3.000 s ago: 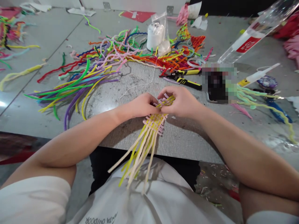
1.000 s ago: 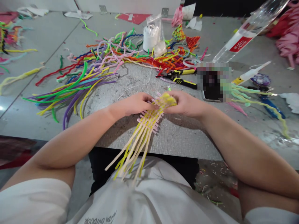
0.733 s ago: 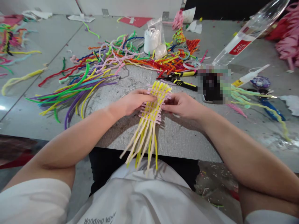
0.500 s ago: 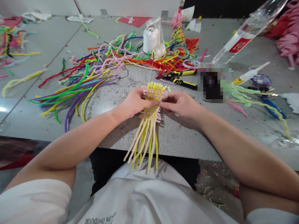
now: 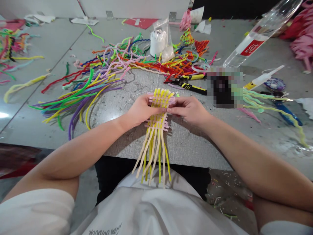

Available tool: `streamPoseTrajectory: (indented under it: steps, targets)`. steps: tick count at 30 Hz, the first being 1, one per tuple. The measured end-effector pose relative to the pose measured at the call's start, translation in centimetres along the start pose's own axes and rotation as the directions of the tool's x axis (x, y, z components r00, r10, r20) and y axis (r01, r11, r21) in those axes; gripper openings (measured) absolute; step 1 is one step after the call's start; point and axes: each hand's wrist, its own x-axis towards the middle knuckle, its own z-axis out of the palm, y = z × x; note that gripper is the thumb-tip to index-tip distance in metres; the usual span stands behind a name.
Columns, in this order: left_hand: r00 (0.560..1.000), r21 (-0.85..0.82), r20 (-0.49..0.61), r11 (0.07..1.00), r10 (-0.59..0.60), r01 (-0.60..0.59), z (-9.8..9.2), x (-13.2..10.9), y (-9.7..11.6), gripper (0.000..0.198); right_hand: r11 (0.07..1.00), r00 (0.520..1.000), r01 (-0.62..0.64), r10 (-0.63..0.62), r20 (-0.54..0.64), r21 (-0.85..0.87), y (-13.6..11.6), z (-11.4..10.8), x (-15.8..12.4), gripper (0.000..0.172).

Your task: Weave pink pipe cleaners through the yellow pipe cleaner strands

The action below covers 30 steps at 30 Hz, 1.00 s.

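Head view: I'm seeing the woven mat [image 5: 160, 97], a flat lattice of fuzzy yellow, cream and pink pipe cleaners, sitting near the desk [image 5: 193, 147] front edge with loose tails hanging off. Left hand [image 5: 140, 110] and right hand [image 5: 190, 109] are pinching its sides, each grip narrow, holding it.

Woven mat [image 5: 159, 109] on table [image 5: 195, 143]; pliers [image 5: 188, 85] behind it
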Motion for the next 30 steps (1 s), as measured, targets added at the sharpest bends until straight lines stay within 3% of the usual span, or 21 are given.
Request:
streamPoseTrajectory:
  steps: [5,12,18,22,27,30]
  targets:
    - [0.999,0.000,0.039,1.000,-0.026,0.026,-0.3,0.2,-0.4,0.041,0.994,0.998,-0.010,0.017,-0.068,0.106,-0.1,0.2,0.0,0.027]
    - [0.997,-0.004,0.077,1.000,0.004,-0.004,-0.4,0.1,-0.4,0.039,0.933,0.981,-0.151,0.183,-0.069,0.326,0.0,0.6,0.3,0.028]
    - [0.992,-0.153,0.107,0.987,0.071,-0.054,-0.8,0.6,-1.4,0.039,0.928,0.983,-0.010,0.077,-0.166,0.372,0.7,0.3,0.7,0.028]
    - [0.990,-0.166,0.084,0.981,0.113,-0.098,-1.1,1.0,-2.1,0.035,0.904,0.965,0.087,0.027,-0.260,0.418,0.9,0.9,0.7,0.027]
    - [0.989,-0.073,0.103,0.992,0.106,-0.099,-1.1,1.1,-2.3,0.036,0.898,0.996,0.010,0.028,-0.080,0.440,0.4,1.8,0.2,0.039]
    - [0.988,0.055,0.100,0.991,0.114,-0.120,-1.3,1.1,-1.9,0.032,0.914,0.993,-0.037,0.079,-0.089,0.404,0.3,1.7,-0.1,0.039]
